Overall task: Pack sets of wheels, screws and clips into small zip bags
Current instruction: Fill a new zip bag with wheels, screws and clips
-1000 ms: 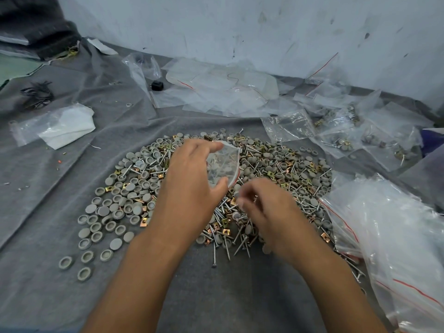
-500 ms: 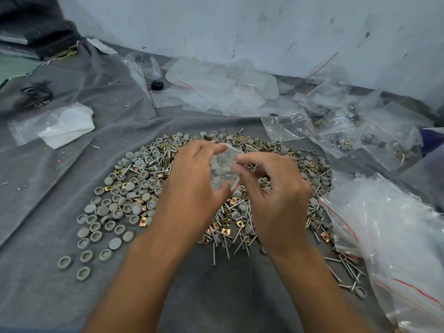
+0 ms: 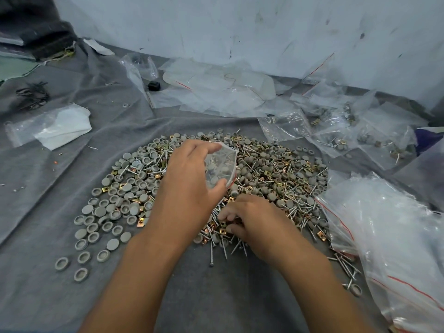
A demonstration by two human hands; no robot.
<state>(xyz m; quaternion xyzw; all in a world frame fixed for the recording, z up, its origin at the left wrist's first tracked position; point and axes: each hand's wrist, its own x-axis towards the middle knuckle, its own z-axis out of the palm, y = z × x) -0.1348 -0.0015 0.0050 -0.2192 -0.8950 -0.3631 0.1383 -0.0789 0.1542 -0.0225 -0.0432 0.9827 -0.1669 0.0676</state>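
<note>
Our left hand (image 3: pixel 189 186) gripped the small zip bag (image 3: pixel 221 168) above the pile; our right hand (image 3: pixel 249 219) pinched brass clips (image 3: pixel 222 224). The bag looked flimsy and slippery, best held by its mouth.

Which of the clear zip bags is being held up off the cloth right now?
The small zip bag that the left hand grips above the middle of the parts pile; it is lifted, while every other bag lies flat on the grey cloth.
</note>
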